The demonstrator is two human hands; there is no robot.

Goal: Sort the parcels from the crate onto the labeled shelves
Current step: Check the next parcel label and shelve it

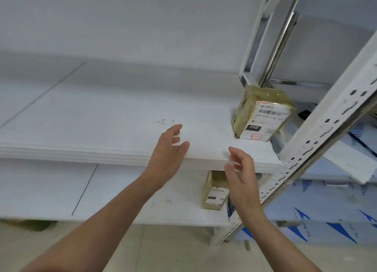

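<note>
Our left hand (169, 151) and right hand (241, 173) hover empty, fingers loosely spread, at the front edge of the upper shelf (102, 118). The glossy, tape-wrapped boxy parcel (263, 114) marked 010 stands at that smooth white board's right end, beside the perforated metal upright (326, 128). A second parcel (214, 190) lies on the lower shelf (142, 190). We judge this placement done. Next we need the crate, which is out of view.
</note>
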